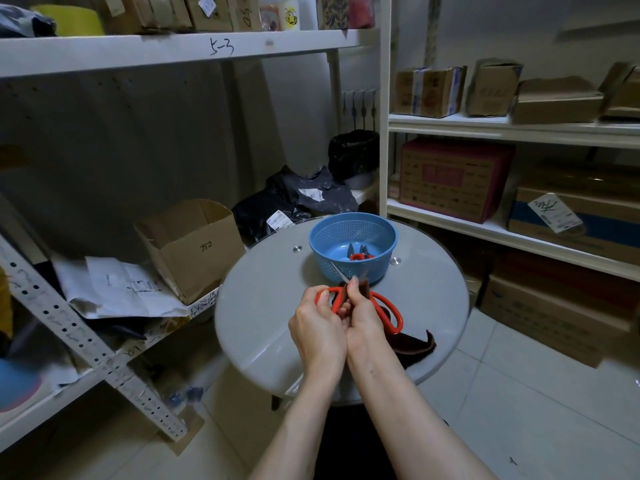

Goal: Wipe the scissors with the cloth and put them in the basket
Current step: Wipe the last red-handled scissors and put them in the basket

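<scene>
Over near half of round table (263,306), just short of blue basket (318,237): red-handled scissors (398,318) held up, blades spread, tips far. Left hand (320,327) curled round handle loop; right hand (363,317) pinches brown cloth (414,346) on blade. My worry: pinch slides onto edge, cuts finger; trailing cloth snags.

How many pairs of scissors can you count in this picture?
2. One pair of scissors is gripped by the left hand, while the right hand pinches the cloth around it; a second pair lies in the basket. More may be hidden.
</scene>
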